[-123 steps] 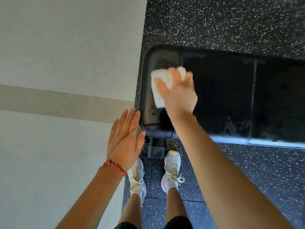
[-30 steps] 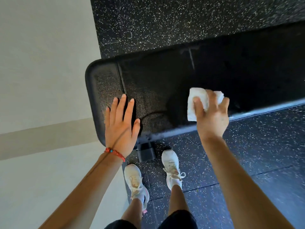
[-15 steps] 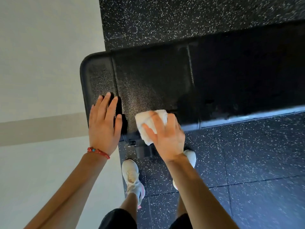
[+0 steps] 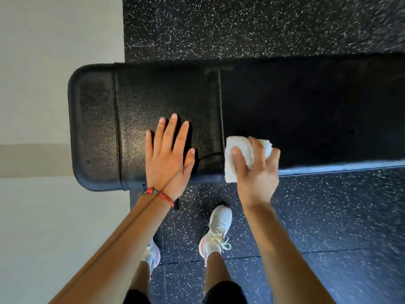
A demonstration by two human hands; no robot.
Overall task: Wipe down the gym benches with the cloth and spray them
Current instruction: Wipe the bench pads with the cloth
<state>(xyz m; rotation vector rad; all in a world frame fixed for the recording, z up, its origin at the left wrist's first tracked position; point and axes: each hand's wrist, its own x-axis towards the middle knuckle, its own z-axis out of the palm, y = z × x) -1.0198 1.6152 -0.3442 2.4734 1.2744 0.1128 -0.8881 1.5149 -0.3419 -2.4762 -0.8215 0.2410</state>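
Bench [image 4: 166, 91] wipe ongoing: cloth [image 4: 237, 159] now back right of the seam at the near edge, gripped by right hand [image 4: 255, 172]. Left hand [image 4: 168, 159] flat, fingers spread, shifted inward onto pad. Leftmost section likely covered; proceeding rightward.

Bench [image 4: 306, 110] top lies bare rightward; wall [image 4: 54, 62] blocks its left end.

The single head-worn view looked steeply down from above the bench [image 4: 166, 102], close over its padded end nearest the wall [image 4: 54, 51]. It faced across the bench's width, taking in the speckled floor [image 4: 328, 216] on both sides of it.
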